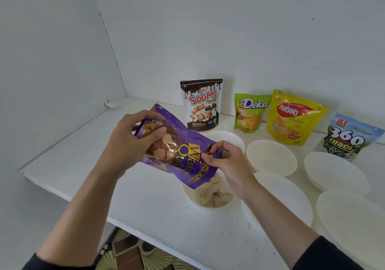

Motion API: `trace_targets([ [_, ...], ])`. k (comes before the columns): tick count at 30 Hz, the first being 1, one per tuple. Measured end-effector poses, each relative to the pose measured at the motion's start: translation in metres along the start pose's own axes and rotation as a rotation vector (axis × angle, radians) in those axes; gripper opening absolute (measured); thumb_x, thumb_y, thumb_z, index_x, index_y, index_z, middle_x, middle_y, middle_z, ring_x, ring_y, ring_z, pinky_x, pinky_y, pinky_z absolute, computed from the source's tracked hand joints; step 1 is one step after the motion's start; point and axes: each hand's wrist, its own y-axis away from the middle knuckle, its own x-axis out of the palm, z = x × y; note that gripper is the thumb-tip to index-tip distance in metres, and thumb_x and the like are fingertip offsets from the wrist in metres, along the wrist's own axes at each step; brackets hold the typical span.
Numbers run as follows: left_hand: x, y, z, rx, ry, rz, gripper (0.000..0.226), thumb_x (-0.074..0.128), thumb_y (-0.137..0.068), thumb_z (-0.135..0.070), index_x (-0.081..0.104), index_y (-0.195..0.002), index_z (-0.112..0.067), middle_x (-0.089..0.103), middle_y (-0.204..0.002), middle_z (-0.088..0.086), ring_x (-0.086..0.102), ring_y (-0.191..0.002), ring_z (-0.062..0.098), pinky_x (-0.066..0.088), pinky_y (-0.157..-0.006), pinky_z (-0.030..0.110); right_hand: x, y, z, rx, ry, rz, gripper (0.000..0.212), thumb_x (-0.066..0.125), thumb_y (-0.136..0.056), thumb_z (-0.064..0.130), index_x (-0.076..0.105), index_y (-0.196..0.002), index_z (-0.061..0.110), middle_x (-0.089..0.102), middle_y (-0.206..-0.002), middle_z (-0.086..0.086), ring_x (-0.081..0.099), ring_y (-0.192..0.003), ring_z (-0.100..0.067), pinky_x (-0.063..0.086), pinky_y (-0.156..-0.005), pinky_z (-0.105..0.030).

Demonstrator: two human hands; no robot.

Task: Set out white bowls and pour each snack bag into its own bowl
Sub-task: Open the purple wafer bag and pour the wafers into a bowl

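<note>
While the white counter fills the lower frame, the purple wafer bag tilts mouth-down at centre over a white bowl (already holding pale pieces, probably wafers). The left hand pinches the bag's raised bottom end; the right hand pinches its lower edge near the mouth.

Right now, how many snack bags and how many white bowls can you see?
Snack bags: 5: purple wafer bag, Soomi bag, Deka bag, Nabati bag, 360 Kuaci bag.
White bowls: 6: one with snacks, five empty.
Total: 11.
</note>
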Motion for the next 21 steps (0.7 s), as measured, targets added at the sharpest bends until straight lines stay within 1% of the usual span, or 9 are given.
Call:
trace_targets([
  [3,-0.003,-0.002,-0.010,0.023,0.025,-0.016,0.017,0.078,-0.087,-0.026,0.075,-0.101,-0.034,0.070,-0.112,0.001,0.070,-0.100,0.022,0.059,-0.067,0.033,0.001,-0.002,0.007,-0.049,-0.001,0.013,0.029,0.091,-0.056,0.033,0.066,-0.071,0.027,0.072,-0.100,-0.023,0.070,-0.100,-0.039,0.052,-0.092,-0.061],
  [5,-0.007,-0.004,-0.020,0.039,0.037,-0.032,0.016,0.079,-0.086,-0.026,0.075,-0.100,-0.034,0.071,-0.112,0.002,0.071,-0.099,0.023,0.057,-0.061,0.031,0.002,-0.004,0.014,-0.082,-0.012,0.031,0.028,0.090,-0.059,0.031,0.065,-0.071,0.027,0.073,-0.102,-0.023,0.071,-0.101,-0.040,0.052,-0.091,-0.062],
  [7,-0.013,-0.007,-0.029,0.061,0.029,-0.056,0.017,0.079,-0.086,-0.028,0.074,-0.100,-0.037,0.070,-0.114,0.006,0.072,-0.099,0.024,0.056,-0.057,0.029,0.002,-0.007,0.024,-0.120,-0.036,0.055,0.025,0.089,-0.067,0.021,0.064,-0.072,0.026,0.073,-0.104,-0.025,0.071,-0.102,-0.042,0.053,-0.091,-0.063],
  [10,-0.024,-0.010,-0.047,0.131,0.025,-0.081,0.021,0.080,-0.083,-0.036,0.073,-0.104,-0.037,0.069,-0.114,0.011,0.072,-0.101,0.027,0.061,-0.068,0.041,0.004,-0.010,0.041,-0.170,-0.091,0.070,0.025,0.087,-0.073,0.012,0.064,-0.075,0.022,0.069,-0.108,-0.031,0.070,-0.103,-0.044,0.057,-0.084,-0.056],
  [12,-0.029,-0.010,-0.058,0.187,0.005,-0.103,0.021,0.079,-0.084,-0.037,0.072,-0.105,-0.038,0.068,-0.115,0.010,0.071,-0.101,0.025,0.060,-0.071,0.041,0.005,-0.010,0.052,-0.215,-0.133,0.073,0.025,0.085,-0.077,0.008,0.063,-0.078,0.020,0.069,-0.110,-0.031,0.072,-0.100,-0.040,0.057,-0.076,-0.043],
  [13,-0.031,-0.010,-0.063,0.214,-0.005,-0.113,0.020,0.079,-0.086,-0.036,0.072,-0.104,-0.040,0.067,-0.116,0.008,0.070,-0.102,0.023,0.060,-0.072,0.040,0.006,-0.009,0.055,-0.235,-0.157,0.074,0.024,0.084,-0.078,0.009,0.062,-0.079,0.018,0.069,-0.110,-0.030,0.072,-0.098,-0.038,0.056,-0.075,-0.040],
  [14,-0.032,-0.010,-0.066,0.240,-0.017,-0.121,0.019,0.077,-0.088,-0.034,0.072,-0.104,-0.041,0.066,-0.117,0.005,0.070,-0.103,0.021,0.061,-0.073,0.040,0.006,-0.009,0.058,-0.249,-0.177,0.074,0.024,0.084,-0.077,0.011,0.062,-0.080,0.017,0.070,-0.110,-0.030,0.072,-0.098,-0.035,0.055,-0.076,-0.041],
  [18,-0.025,-0.008,-0.067,0.304,-0.148,-0.100,0.020,0.074,-0.089,-0.037,0.068,-0.107,-0.047,0.062,-0.114,-0.001,0.066,-0.104,0.017,0.059,-0.086,0.045,0.005,-0.007,0.050,-0.248,-0.161,0.044,0.028,0.086,-0.071,0.026,0.060,-0.079,0.018,0.071,-0.110,-0.027,0.072,-0.105,-0.037,0.053,-0.084,-0.053],
  [21,-0.013,-0.007,-0.057,0.281,-0.221,-0.036,0.020,0.071,-0.090,-0.039,0.067,-0.107,-0.048,0.066,-0.109,-0.002,0.066,-0.101,0.014,0.058,-0.088,0.043,0.001,-0.006,0.030,-0.181,-0.140,0.040,0.036,0.088,-0.066,0.029,0.057,-0.079,0.015,0.075,-0.104,-0.021,0.073,-0.102,-0.034,0.058,-0.083,-0.047],
])
